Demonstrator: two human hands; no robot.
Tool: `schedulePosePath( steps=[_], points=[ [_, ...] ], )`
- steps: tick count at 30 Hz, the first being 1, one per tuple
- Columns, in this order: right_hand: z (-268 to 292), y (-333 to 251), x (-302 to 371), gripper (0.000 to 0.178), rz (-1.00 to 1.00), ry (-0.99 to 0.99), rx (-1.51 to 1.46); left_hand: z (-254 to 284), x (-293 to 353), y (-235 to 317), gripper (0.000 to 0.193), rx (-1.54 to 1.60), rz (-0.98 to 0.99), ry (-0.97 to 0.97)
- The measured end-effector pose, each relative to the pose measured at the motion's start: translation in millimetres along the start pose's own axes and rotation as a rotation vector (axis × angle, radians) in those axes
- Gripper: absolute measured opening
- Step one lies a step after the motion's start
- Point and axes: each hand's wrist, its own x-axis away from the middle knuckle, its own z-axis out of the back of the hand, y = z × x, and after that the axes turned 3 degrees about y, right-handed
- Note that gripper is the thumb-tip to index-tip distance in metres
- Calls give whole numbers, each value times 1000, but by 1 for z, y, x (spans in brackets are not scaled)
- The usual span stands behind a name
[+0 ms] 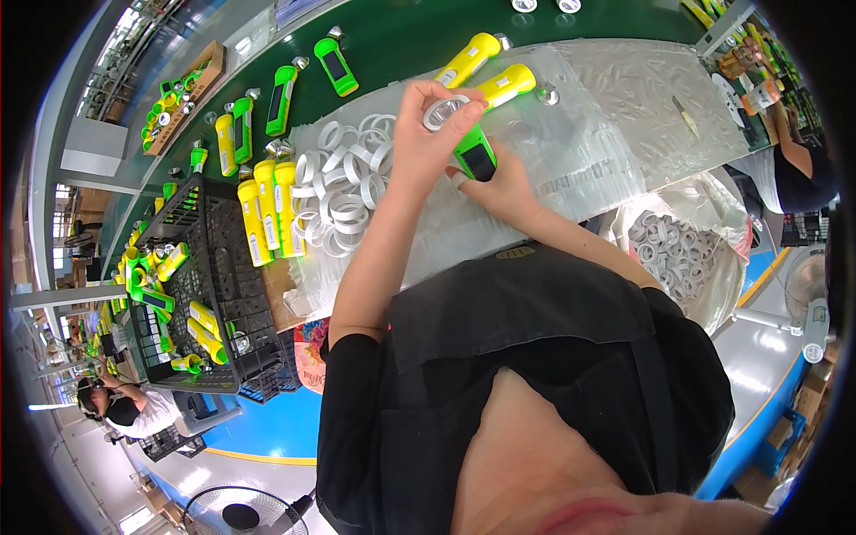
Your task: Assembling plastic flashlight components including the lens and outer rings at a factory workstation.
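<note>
Near the upper middle of the frame, above the worktop (615,28), a green torch (474,150) hangs tilted between two hands, its round head toward the upper left and its dark panel toward the lower right. It looks light and stiff, with a smooth casing that could slip a little; the clear front seems the part most easily scratched, so the body is probably the safer hold. The left hand (435,134) is curled closed about the head, thumb and fingers pinching the pale rim. The right hand (501,183) closes around the body beside the panel; its far fingers are hidden.

Just left of the hands lies a heap of white rings (348,207). Two yellow torches (506,86) lie just above and right. Farther left, three more yellow torches (267,209) lie side by side, near a black crate (234,259). At right, a sack (720,292) holds more rings.
</note>
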Motion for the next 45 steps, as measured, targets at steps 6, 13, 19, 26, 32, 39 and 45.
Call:
schedulePosePath(
  steps=[6, 13, 19, 26, 32, 39, 45],
  points=[
    [43, -45, -5, 26, -327, -686, -453, 2, 5, 25, 17, 275, 34, -105],
    [44, -48, -23, 31, -454, -842, -822, 0, -23, 32, 35, 84, -54, -138],
    [66, -5, -63, 42, 250, 159, -50, 35, -109, 21, 22, -660, -332, 143],
    [79, 13, -50, 29, -38, -29, -298, 53, -217, -88, 54, -1074, -352, 185],
    [92, 26, -62, 25, -173, -55, -477, 7, -168, -92, 79, -1283, 161, -387],
    [63, 7, -108, 48, -155, 43, -502, 3, -125, -41, 66, -1075, -297, -206],
    [58, -38, -88, 48, -130, -76, -851, -18, -36, 19, 52, -730, -334, -160]
  ],
)
